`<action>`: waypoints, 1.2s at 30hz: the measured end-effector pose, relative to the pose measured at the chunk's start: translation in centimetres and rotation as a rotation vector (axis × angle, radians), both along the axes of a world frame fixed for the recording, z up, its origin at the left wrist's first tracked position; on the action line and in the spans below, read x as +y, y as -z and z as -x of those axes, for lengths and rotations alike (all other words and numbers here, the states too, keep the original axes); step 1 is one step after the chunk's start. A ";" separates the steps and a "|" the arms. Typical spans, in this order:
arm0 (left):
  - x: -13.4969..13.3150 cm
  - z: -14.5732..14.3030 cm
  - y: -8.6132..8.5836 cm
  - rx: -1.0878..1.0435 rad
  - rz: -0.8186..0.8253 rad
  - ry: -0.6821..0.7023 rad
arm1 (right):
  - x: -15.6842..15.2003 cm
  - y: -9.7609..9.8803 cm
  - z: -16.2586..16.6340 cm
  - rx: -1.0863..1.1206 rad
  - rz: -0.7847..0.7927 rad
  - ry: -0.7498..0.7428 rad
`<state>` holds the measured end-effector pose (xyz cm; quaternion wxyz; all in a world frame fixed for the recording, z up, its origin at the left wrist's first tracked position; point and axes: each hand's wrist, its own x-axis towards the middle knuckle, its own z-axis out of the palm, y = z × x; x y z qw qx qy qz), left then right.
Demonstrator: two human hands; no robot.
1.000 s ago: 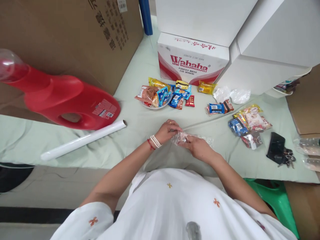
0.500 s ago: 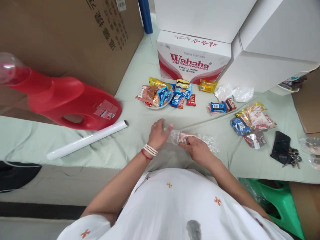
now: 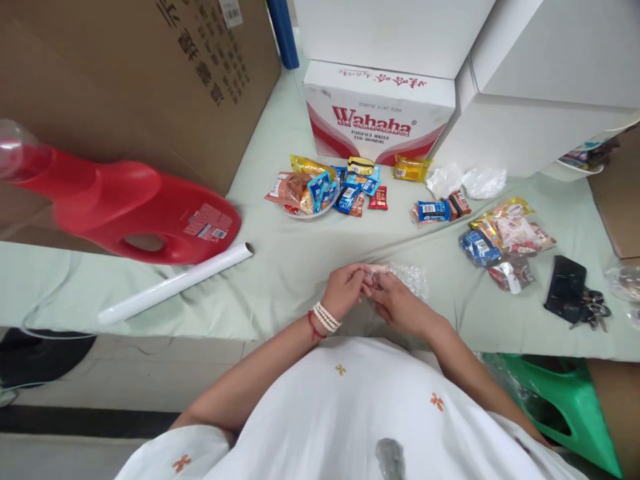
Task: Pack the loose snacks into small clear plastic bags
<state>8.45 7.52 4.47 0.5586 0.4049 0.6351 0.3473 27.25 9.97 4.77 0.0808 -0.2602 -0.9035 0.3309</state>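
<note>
My left hand (image 3: 344, 289) and my right hand (image 3: 397, 303) meet over the pale green cloth (image 3: 280, 267) near its front edge. Both pinch a small clear plastic bag (image 3: 407, 275) with a pinkish snack inside. The bag's crinkled free end lies on the cloth to the right of my fingers. A white bead bracelet and a red thread sit on my left wrist.
A plate of snack packets (image 3: 313, 193) sits ahead, with more packets (image 3: 503, 237) at the right. A red detergent jug (image 3: 135, 207) and a white paper roll (image 3: 175, 283) lie left. A Wahaha carton (image 3: 377, 110) stands behind. A black phone with keys (image 3: 567, 290) is far right.
My left hand, which had opened and lifted off the bag half a second ago, has come back and closed on it beside my right hand. The view shifted slightly.
</note>
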 end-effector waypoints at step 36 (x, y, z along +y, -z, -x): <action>-1.5 -2.2 1.2 0.107 -0.719 0.503 | -3.0 3.3 -1.5 0.861 1.017 1.046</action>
